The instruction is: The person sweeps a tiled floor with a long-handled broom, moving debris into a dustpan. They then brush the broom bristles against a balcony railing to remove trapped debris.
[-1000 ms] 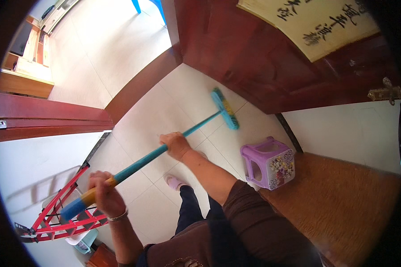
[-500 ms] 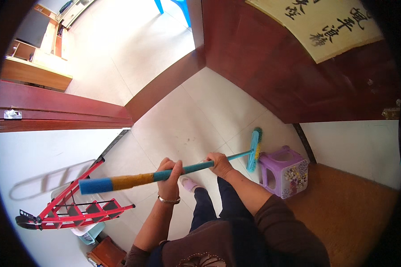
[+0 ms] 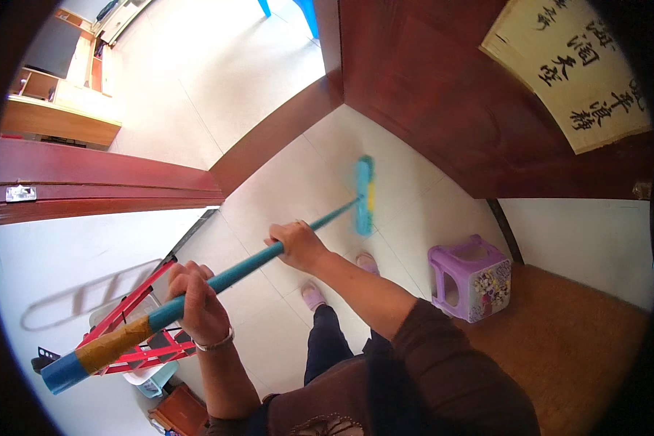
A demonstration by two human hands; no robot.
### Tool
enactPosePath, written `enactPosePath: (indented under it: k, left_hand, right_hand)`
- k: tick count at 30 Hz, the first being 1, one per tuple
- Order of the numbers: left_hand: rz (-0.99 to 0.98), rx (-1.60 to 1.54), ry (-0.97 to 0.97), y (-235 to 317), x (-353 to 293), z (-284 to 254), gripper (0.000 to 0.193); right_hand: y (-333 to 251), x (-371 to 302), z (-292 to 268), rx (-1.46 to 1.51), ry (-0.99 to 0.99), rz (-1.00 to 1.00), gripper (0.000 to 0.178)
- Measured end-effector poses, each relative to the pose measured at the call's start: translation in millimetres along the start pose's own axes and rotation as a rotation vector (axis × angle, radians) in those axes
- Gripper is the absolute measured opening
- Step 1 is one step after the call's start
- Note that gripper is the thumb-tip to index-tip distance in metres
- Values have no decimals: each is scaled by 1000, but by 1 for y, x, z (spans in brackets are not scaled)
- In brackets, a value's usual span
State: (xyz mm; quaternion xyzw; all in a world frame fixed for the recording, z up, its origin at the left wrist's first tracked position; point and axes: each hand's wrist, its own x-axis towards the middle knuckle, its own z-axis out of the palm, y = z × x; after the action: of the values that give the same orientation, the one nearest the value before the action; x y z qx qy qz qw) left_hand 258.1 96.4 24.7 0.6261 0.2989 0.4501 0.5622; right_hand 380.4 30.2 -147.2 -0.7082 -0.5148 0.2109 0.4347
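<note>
I hold a long-handled broom (image 3: 247, 266) slanting across the view with both hands. My left hand (image 3: 198, 304) is wrapped round the upper handle, just below a tan taped band and the blue end. Farther down the handle, my right hand (image 3: 298, 245) grips it with closed fingers. The broom head (image 3: 364, 196), turquoise with a yellow strip, is slightly blurred and lies over the pale tiles near the open door. Whether its bristles touch the floor I cannot tell.
A purple plastic stool (image 3: 469, 279) stands on the right by the brown floor. To the left, a red folding stepladder (image 3: 134, 309) leans by the white wall. The dark red door (image 3: 429, 94) is open, with a paper scroll on it. My slippers (image 3: 313, 295) are below the broom.
The broom head has swung away from the purple stool, leftward and farther off. Both hands have shifted left along with the handle, whose blue end is now lower at the left.
</note>
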Motion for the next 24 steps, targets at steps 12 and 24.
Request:
enactPosePath:
  k: [12, 24]
  left_hand:
    - [-461, 180, -357, -77, -64, -60, 23]
    - [46, 30, -121, 0, 41, -108, 28]
  right_hand:
    - [48, -150, 77, -92, -9, 327, 27]
    - [-65, 30, 104, 30, 191, 104, 20]
